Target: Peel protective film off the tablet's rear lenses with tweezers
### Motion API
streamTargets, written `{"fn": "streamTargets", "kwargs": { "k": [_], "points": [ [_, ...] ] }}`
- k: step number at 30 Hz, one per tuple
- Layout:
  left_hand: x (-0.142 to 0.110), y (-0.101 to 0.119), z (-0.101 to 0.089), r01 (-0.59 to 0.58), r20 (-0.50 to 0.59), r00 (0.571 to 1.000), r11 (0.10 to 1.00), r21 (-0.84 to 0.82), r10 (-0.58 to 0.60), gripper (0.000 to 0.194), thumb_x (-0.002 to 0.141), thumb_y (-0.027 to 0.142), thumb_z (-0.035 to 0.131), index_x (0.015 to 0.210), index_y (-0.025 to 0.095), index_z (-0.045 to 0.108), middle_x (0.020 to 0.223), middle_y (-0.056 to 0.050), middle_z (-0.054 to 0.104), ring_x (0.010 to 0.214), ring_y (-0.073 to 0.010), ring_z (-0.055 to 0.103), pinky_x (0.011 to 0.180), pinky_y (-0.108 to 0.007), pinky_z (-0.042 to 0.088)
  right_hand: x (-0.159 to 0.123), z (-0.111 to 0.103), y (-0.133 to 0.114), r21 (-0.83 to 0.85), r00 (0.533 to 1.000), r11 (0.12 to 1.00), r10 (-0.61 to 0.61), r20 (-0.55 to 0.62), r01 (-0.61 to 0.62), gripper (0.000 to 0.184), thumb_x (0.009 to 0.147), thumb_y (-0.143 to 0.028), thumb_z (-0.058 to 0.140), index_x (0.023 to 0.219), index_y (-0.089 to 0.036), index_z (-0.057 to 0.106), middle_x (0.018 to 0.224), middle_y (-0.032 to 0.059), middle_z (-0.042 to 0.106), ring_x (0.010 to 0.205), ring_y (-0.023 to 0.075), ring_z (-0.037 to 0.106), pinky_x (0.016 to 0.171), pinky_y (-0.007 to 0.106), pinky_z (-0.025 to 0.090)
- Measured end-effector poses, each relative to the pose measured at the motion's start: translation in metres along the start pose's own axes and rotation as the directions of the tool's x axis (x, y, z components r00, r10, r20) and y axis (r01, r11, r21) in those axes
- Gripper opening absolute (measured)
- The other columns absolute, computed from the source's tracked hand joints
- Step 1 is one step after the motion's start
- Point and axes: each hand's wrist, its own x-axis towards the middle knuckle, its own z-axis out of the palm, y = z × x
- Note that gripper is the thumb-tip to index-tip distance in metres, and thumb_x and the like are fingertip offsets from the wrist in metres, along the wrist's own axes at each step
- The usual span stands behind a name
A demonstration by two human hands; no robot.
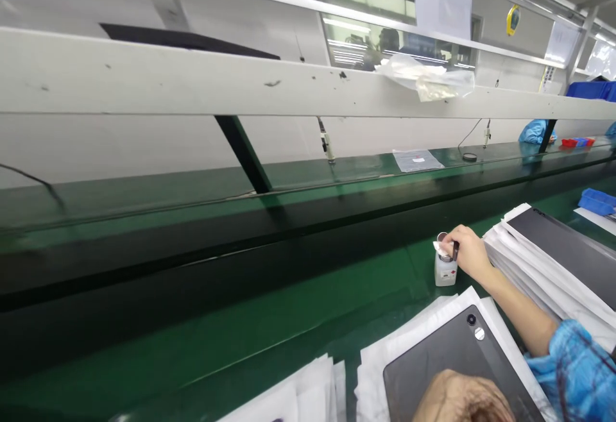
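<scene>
My right hand (468,254) reaches forward to a small white dispenser bottle (445,270) on the green bench. Its fingers are pinched on a small white wipe (439,247) and a thin dark tool, pressed onto the bottle's top. My left hand (462,399) rests at the bottom edge on a dark grey tablet (450,351) that lies back up, camera lens showing, on white sleeves. The left hand's fingers are hidden.
A stack of white sleeves topped by another dark tablet (568,252) lies at the right. More white sleeves (301,396) lie bottom centre. A dark conveyor belt (240,242) runs across behind the bench, under a white shelf rail (192,82). Blue trays (597,201) sit far right.
</scene>
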Motion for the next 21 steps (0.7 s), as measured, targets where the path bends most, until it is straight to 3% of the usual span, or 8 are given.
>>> {"fn": "streamTargets", "kwargs": {
  "k": [3,6,8,10,13,15,18,21],
  "points": [
    [-0.001,0.0,0.002,0.016,-0.011,1.0,1.0,-0.021,-0.016,0.04,0.044,0.058,0.073,0.054,0.021,0.063,0.049,0.001,0.05,0.046,-0.0112,0.039,0.058,-0.027,0.039,-0.009,-0.004,-0.001,0.037,0.999,0.999,0.026,-0.032,-0.024,0.021,0.089,-0.041,0.066,0.076,-0.025,0.073,0.082,0.0063,0.064,0.081,0.0261,0.061,0.076,0.041,0.052],
    [-0.006,-0.004,0.0,0.02,-0.103,0.994,1.0,0.017,-0.018,0.046,0.051,0.064,0.077,0.06,0.02,0.067,0.049,0.001,0.05,0.045,-0.0105,0.035,0.052,-0.026,0.03,-0.027,-0.026,-0.008,0.114,0.995,0.992,0.063,-0.079,-0.054,0.029,0.098,-0.045,0.051,0.104,-0.024,0.07,0.102,0.0101,0.064,0.09,0.0258,0.062,0.081,0.042,0.053],
    [-0.008,-0.005,-0.006,0.011,-0.154,0.988,0.999,0.04,-0.005,0.043,0.057,0.061,0.078,0.062,0.019,0.069,0.054,-0.002,0.06,0.045,-0.0114,0.04,0.05,-0.025,0.029,-0.042,-0.043,-0.014,0.178,0.991,0.981,0.098,-0.089,-0.081,0.033,0.102,-0.046,0.043,0.113,-0.025,0.065,0.109,0.0093,0.062,0.09,0.0234,0.062,0.081,0.041,0.055],
    [-0.008,-0.003,-0.014,0.003,-0.187,0.982,0.999,0.033,0.003,0.038,0.063,0.057,0.073,0.063,0.019,0.067,0.061,-0.005,0.069,0.045,-0.0129,0.047,0.048,-0.025,0.031,-0.059,-0.058,-0.022,0.239,0.988,0.965,0.132,-0.079,-0.11,0.035,0.104,-0.048,0.038,0.113,-0.026,0.062,0.106,0.007,0.061,0.085,0.0207,0.062,0.079,0.039,0.056],
    [-0.007,0.008,-0.022,-0.02,-0.263,0.965,1.0,-0.005,0.018,0.036,0.068,0.055,0.068,0.065,0.019,0.065,0.061,-0.004,0.07,0.042,-0.0122,0.05,0.046,-0.023,0.03,-0.083,-0.078,-0.034,0.339,0.987,0.93,0.159,-0.023,-0.142,0.038,0.105,-0.049,0.033,0.101,-0.026,0.062,0.097,0.0043,0.061,0.076,0.0176,0.062,0.073,0.035,0.057],
    [-0.009,0.016,-0.025,-0.038,-0.321,0.947,0.999,-0.021,0.029,0.035,0.071,0.053,0.07,0.066,0.018,0.066,0.062,-0.003,0.07,0.044,-0.0099,0.05,0.049,-0.022,0.031,-0.095,-0.091,-0.041,0.474,0.979,0.856,0.179,0.101,-0.206,0.031,0.103,-0.047,0.045,0.091,-0.025,0.063,0.095,0.0031,0.061,0.072,0.0157,0.062,0.07,0.032,0.056],
    [-0.015,0.02,-0.028,-0.024,-0.32,0.947,0.999,-0.039,0.011,0.032,0.073,0.05,0.074,0.067,0.019,0.069,0.063,-0.001,0.072,0.045,-0.0097,0.052,0.05,-0.02,0.033,-0.109,-0.107,-0.047,0.668,0.932,0.655,0.19,0.307,-0.353,0.014,0.088,-0.036,0.074,0.086,-0.024,0.066,0.093,0.0016,0.063,0.071,0.0143,0.061,0.063,0.027,0.054],
    [-0.019,0.017,-0.031,-0.015,-0.293,0.956,0.999,-0.04,0.003,0.034,0.074,0.054,0.077,0.067,0.021,0.071,0.065,0.0,0.073,0.047,-0.01,0.053,0.049,-0.02,0.034,-0.116,-0.117,-0.047,0.75,0.89,0.483,0.176,0.421,-0.451,0.018,0.076,-0.031,0.086,0.081,-0.024,0.07,0.086,0.0015,0.068,0.07,0.0149,0.063,0.055,0.024,0.049]
  ]
}}
